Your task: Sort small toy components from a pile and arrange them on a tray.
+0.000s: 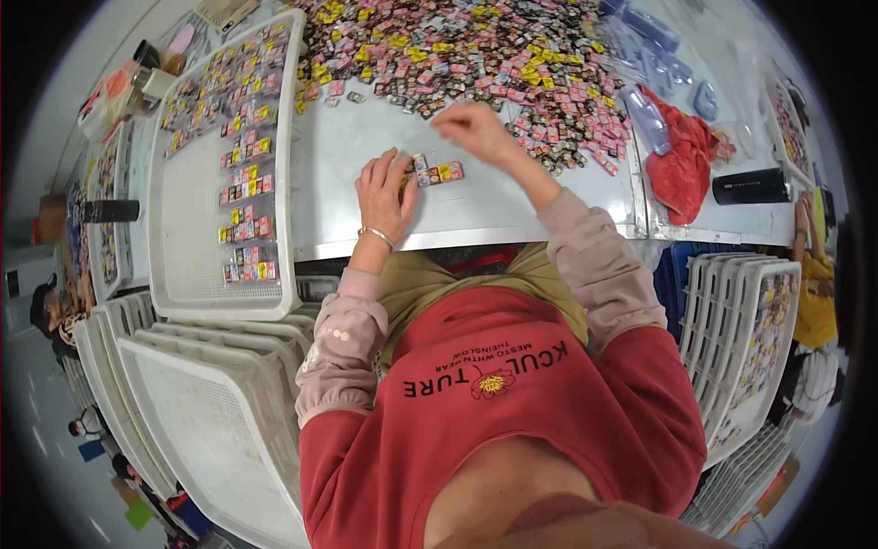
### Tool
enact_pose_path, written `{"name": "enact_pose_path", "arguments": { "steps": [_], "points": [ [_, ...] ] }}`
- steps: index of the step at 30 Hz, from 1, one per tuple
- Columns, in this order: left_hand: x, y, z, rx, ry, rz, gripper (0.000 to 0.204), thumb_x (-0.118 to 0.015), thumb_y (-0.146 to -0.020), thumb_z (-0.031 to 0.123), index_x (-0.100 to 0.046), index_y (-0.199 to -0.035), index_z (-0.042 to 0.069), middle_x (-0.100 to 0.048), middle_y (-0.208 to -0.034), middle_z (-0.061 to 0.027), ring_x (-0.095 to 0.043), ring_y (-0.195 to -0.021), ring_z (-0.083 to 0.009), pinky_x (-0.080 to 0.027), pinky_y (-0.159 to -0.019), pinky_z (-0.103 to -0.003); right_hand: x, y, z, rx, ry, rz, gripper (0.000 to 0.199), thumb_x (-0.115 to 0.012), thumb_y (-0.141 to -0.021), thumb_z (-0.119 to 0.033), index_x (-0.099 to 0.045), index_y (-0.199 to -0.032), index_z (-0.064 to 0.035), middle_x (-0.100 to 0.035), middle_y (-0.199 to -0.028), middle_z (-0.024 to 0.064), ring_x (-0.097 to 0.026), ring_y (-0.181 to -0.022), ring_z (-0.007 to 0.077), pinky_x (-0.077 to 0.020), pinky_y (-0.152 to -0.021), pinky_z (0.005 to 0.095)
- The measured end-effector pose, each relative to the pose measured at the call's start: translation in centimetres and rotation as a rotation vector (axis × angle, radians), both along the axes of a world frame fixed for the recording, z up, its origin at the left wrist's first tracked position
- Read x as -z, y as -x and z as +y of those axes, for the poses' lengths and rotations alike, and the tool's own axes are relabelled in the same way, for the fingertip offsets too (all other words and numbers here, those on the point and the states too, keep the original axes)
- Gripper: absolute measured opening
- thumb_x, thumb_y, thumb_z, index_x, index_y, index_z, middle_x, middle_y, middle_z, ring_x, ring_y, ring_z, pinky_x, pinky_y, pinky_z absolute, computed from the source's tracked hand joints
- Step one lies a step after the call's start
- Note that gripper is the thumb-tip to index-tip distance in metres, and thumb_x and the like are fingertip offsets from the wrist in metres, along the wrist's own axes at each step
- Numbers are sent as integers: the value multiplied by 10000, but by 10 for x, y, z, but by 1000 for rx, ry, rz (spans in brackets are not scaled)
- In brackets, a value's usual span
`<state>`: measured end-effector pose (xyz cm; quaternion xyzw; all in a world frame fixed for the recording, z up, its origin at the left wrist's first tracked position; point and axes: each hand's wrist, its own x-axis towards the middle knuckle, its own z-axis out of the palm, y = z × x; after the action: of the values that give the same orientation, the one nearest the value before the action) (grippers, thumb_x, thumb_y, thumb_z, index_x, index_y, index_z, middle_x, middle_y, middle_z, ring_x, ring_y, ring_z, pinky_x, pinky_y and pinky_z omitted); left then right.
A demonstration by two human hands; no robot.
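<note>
My left hand rests on the table's near part, its thumb and forefinger closed around the left end of a short block of small colourful printed tiles. The tiles sit side by side in pink, yellow, black and white; the left end is partly covered by my fingers. Up and to the right, my right hand hovers near the edge of a big loose heap of similar tiles. Its fingers are curled together in a pinch, and whatever is between them is too small to make out.
Left of me, a white tray carries several tile groups in clear holders. Stacked white trays stand below it, more trays at right. A red cloth, black box and clear plastic pieces lie on the right.
</note>
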<state>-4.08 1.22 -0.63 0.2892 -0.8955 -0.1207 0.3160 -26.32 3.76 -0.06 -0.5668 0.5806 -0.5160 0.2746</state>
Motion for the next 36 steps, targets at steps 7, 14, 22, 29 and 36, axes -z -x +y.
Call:
{"name": "enact_pose_path", "arguments": {
  "steps": [7,14,22,29,36],
  "points": [
    [-4,5,18,165,-22,-281,562,-578,-850,252,-417,-1349,52,-390,-1419,-117,-320,-1327,-317,-235,-1065,-474,-19,103,12,437,-47,361,132,-649,-790,-116,-706,-898,-66,-669,-862,107,-640,-772,247,-510,-675,345],
    [-2,7,21,154,-10,-370,619,-553,-867,288,-348,-1403,55,-327,-1467,-108,-291,-1353,-297,-198,-1087,-474,-8,102,19,354,-122,717,253,-665,-770,-129,-641,-1013,-63,-599,-942,138,-569,-931,331,-465,-804,414],
    [-1,3,19,126,-69,-238,607,-515,-883,241,-311,-1419,41,-326,-1464,-131,-251,-1374,-319,-156,-1103,-498,5,101,17,304,-98,759,250,-645,-787,-125,-636,-1032,-75,-597,-949,142,-577,-932,335,-472,-793,407],
    [14,-11,2,-269,-238,350,483,-391,-948,170,-333,-1384,-29,-363,-1423,-194,-264,-1356,-380,-172,-1100,-507,-2,108,31,424,35,632,225,-630,-839,-148,-674,-1047,-74,-648,-836,112,-631,-733,266,-483,-656,350],
    [6,-9,8,-229,-185,308,324,-408,-955,162,-587,-1164,-9,-463,-1326,-195,-320,-1330,-372,-272,-1075,-424,-23,33,38,-24,-222,-907,309,-544,-904,-21,-551,-1211,16,-648,-1005,82,-636,-915,171,-531,-788,251]
  ]
}}
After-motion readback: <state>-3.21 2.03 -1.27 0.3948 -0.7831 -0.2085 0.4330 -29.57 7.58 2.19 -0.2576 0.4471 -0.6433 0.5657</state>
